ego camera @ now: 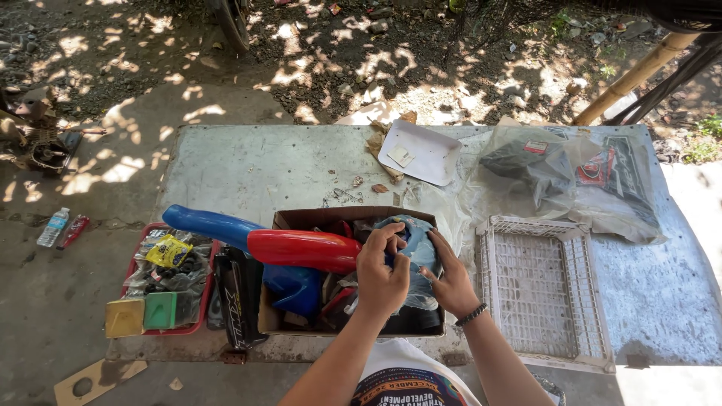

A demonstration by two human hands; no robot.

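Note:
Both my hands are over an open cardboard box (301, 219) on a metal table. My left hand (381, 269) and my right hand (450, 282) grip a blue part wrapped in clear plastic (418, 239) above the box's right half. A red curved plastic panel (302, 249) and a long blue one (204, 225) stick out of the box to the left. More blue, red and black parts lie inside the box.
A white wire basket (543, 282) sits right of the box. A red tray (204, 297) with small parts, a yellow packet and coloured blocks is at the left. Bagged black parts (556, 169) and a white panel (421, 154) lie at the back. Dirt ground surrounds the table (256, 165).

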